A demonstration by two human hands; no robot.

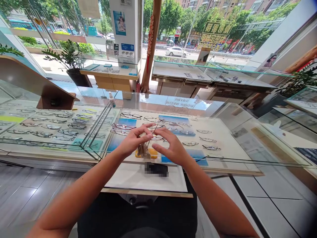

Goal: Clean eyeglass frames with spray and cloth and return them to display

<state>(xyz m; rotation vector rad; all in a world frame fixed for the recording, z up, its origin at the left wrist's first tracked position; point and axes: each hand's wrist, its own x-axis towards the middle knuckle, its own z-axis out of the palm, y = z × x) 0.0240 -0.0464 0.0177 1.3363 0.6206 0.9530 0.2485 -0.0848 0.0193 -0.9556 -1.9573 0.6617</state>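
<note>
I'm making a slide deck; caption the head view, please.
Left hand, with a cloth, and right hand handle what look like glasses above a display counter of eyewear.

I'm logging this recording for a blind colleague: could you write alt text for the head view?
A person's left hand holds a tan cloth, with thin glasses between it and the right hand, above a glass case of other glasses. A pixelated black item lies on a white shelf nearer the person; trees show outdoors.
</note>
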